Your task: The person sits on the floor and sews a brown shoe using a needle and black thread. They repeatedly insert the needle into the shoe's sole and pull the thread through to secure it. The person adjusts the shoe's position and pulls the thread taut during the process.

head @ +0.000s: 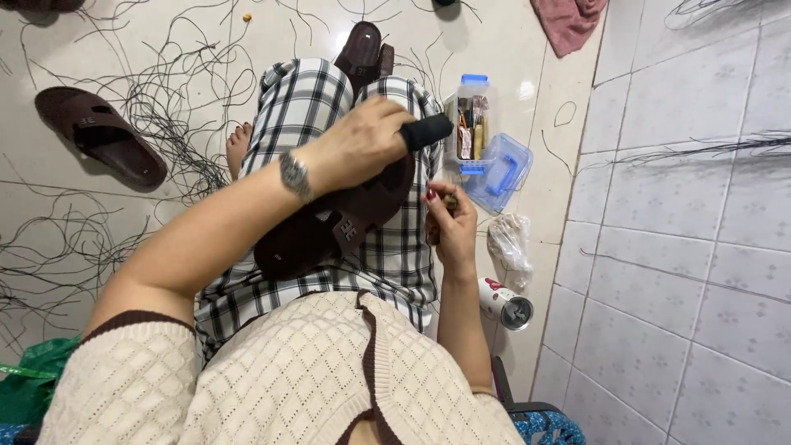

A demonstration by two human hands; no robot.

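Observation:
A dark brown sandal (329,231) lies on my lap, over plaid trousers. My left hand (362,144), with a wristwatch and a black finger guard on one finger, presses down on the sandal's front end and grips it. My right hand (449,218) sits just right of the sandal, fingers curled around a small brownish tool (449,200) whose shape is mostly hidden.
A second brown sandal (99,132) lies on the floor at left among several loose dark threads (177,99). An open clear plastic box with a blue lid (482,148), a crumpled plastic bag (509,243) and a small white cup (504,303) stand to my right. A tiled wall rises at right.

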